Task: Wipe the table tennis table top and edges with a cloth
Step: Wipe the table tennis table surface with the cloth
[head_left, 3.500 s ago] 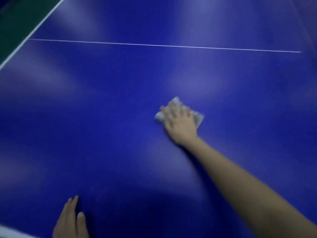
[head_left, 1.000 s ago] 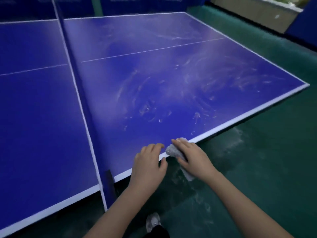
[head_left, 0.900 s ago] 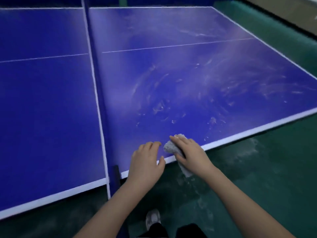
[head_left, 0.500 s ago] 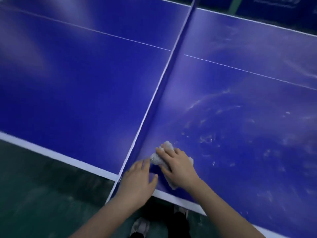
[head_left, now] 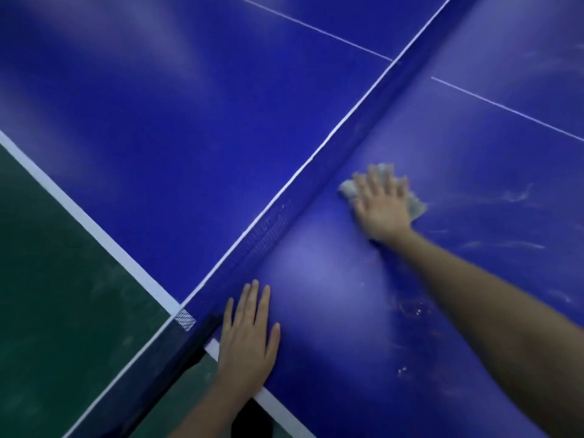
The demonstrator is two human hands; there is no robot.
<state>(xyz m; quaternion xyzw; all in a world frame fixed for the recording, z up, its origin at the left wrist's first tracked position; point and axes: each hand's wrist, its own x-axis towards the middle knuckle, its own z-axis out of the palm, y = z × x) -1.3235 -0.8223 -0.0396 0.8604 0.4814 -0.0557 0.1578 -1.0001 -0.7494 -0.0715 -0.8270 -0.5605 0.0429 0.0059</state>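
The blue table tennis table top fills most of the view, with a white edge line along its near side. My right hand presses a pale grey cloth flat onto the right half, fingers spread, close to the net. White smears and specks mark that half to the right of the cloth. My left hand lies flat with straight fingers on the table's near edge, just right of the net.
The blue net with its white top band runs diagonally from the near edge up to the top right. Green floor lies beyond the near edge at lower left. A dark shoe shows at the bottom.
My right hand has slid the cloth away from the near edge, farther onto the table along the net. My left hand has flattened on the edge. The view has swung left.
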